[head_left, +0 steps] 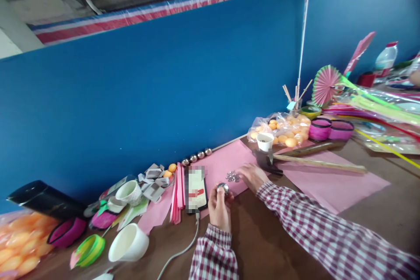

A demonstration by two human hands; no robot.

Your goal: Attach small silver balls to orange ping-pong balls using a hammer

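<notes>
Blue wall behind cluttered brown table point(377, 210): left hand point(219, 208) fingers clamped on small shiny silver ball point(223, 188) held upright for view, right hand point(252, 175) fingertips together on silvery bits point(232, 176) just right on pink paper sheet point(328, 183).

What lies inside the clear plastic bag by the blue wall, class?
The plastic bag holds orange balls, several showing through the film. A small white cup stands in front and hides some; how many lie deeper cannot be seen.

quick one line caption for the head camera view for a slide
Left hand holds a shiny metal ball while the right hand touches a small silver pile on pink paper.
</notes>
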